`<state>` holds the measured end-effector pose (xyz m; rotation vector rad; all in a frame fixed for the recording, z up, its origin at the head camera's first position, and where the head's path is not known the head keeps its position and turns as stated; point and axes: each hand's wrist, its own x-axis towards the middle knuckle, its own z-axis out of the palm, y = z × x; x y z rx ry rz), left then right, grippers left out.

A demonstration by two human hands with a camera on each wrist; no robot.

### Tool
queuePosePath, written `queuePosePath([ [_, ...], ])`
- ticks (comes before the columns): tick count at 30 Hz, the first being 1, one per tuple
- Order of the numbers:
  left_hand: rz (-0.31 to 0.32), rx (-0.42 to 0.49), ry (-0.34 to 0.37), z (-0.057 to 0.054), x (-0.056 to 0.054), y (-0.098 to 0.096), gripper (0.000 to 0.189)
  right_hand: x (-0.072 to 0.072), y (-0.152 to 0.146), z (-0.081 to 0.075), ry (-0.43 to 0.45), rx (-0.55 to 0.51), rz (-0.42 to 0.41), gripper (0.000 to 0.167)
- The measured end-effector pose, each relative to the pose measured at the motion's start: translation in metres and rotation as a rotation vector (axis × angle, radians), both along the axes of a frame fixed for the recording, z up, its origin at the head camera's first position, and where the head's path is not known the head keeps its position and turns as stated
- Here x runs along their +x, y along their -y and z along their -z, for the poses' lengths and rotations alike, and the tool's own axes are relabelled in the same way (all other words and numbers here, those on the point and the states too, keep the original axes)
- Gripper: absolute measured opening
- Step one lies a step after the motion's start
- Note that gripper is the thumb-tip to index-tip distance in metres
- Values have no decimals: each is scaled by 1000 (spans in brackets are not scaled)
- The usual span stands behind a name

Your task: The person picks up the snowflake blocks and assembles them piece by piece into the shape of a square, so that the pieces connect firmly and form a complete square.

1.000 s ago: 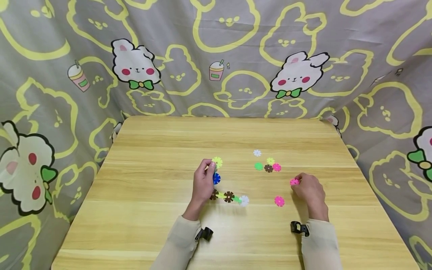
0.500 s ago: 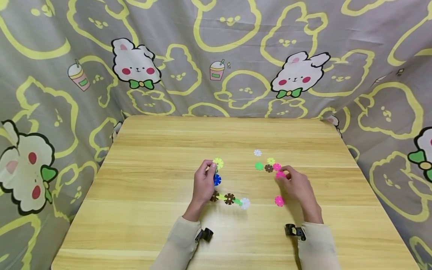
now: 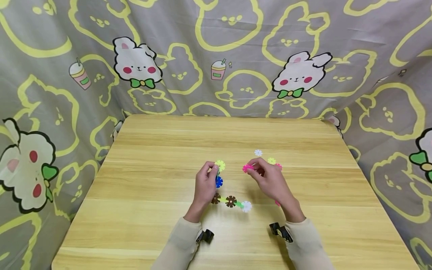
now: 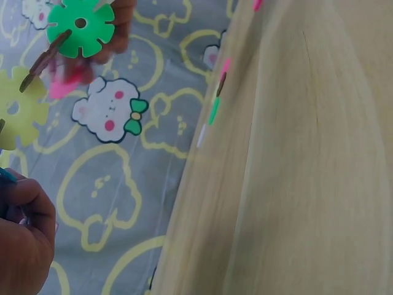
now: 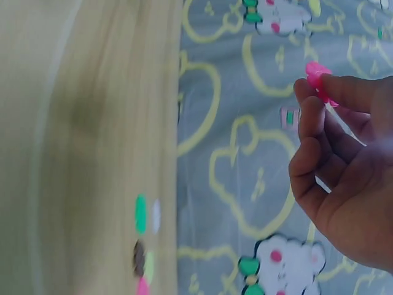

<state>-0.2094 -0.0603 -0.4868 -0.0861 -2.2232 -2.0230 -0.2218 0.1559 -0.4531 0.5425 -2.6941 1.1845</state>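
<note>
My left hand (image 3: 205, 183) pinches a chain of linked, notched plastic snowflake discs near a yellow-green disc (image 3: 220, 165). Below that, the chain runs through a blue disc (image 3: 219, 182) and brown discs (image 3: 231, 201) to a white disc (image 3: 246, 206) at its right end. In the left wrist view, a green disc (image 4: 95, 38) and a pale yellow disc (image 4: 27, 114) of the chain show up close. Between thumb and fingertips, my right hand (image 3: 272, 182) pinches a pink snowflake disc (image 3: 248, 168), held a short way right of the chain.
Loose discs lie on the wooden table (image 3: 145, 161): white (image 3: 258, 152), yellow-green (image 3: 271, 160) and pink (image 3: 279, 166) behind my right hand. A loose green disc (image 5: 141, 214) and brown disc (image 5: 139, 258) show in the right wrist view. A patterned curtain (image 3: 189, 75) surrounds the table.
My right hand has carried the pink disc leftward toward the chain, passing over the loose discs and now covering some of them. My left hand and the chain have barely shifted.
</note>
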Motion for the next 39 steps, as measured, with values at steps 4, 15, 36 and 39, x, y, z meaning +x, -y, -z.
queuePosePath([
  [4,8,-5,11,-19,7,-1,21,0,16,-6,-47,-12,-44,9],
  [15,23,22,26,-36,14,-3,19,-3,34,-9,-208,35,-72,8],
  [36,18,-17,21,-38,16,-4,18,-1,42,-8,-373,109,-105,4],
  [39,7,-45,10,-38,16,-5,18,-2,43,-8,-426,113,-110,4],
])
